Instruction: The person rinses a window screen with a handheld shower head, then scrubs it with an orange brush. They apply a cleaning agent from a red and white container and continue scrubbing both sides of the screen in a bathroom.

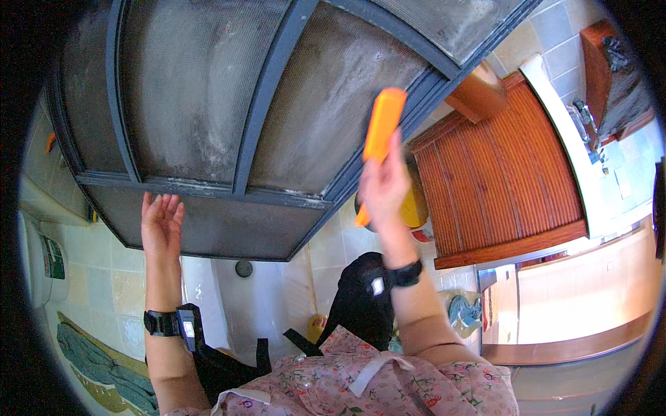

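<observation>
A large dark grey framed mesh screen (281,47), dusty with pale streaks, leans before me over a white tub. My left hand (162,223) is at its lower frame bar, palm up and fingers slightly bent, holding nothing; whether the fingertips touch the bar is unclear. My right hand (384,184) grips an orange brush-like tool (385,122) over the right edge of the screen. The hand and tool are blurred, and the tool's working face is hidden. Below the screen the white tub (255,307) shows its round dark drain (243,269).
A reddish-brown ribbed wooden cabinet (499,177) stands right of the screen, beside a white washbasin edge (564,135). A yellow object (413,205) lies behind my right hand. A white appliance (44,265) is at the far left, above a green cloth (99,359).
</observation>
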The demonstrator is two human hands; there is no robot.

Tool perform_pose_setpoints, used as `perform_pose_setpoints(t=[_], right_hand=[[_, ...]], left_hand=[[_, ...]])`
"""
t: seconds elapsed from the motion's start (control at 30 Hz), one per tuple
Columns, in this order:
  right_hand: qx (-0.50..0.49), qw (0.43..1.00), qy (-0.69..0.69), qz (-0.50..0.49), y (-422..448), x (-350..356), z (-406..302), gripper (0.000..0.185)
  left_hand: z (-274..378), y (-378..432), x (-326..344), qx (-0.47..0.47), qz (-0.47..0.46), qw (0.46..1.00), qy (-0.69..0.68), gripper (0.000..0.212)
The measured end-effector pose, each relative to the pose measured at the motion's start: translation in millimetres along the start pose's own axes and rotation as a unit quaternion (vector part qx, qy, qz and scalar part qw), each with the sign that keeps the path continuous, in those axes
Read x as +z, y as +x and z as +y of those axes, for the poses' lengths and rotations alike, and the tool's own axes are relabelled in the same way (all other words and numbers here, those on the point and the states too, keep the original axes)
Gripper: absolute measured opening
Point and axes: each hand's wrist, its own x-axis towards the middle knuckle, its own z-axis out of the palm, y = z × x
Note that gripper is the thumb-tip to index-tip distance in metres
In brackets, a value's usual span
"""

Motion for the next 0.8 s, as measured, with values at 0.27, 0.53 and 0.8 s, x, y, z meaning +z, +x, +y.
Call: perform_pose_setpoints(t=[0.27, 0.53, 0.8], right_hand=[[0.069, 0.962, -0.097, -0.247, -84, 6, 13, 0.049], [-0.034, 0.874, -0.29, -0.389, -38, 19, -12, 0.048], [-0.039, 0.886, -0.258, -0.384, -45, 2, 2, 0.051]], left_hand=[[4, -3, 3, 0.013, 0.038, 0.999, 0.032, 0.061], [3, 3, -3, 0.004, 0.011, 1.0, -0.02, 0.062], [5, -4, 4, 0.013, 0.018, 1.0, 0.009, 0.059]])
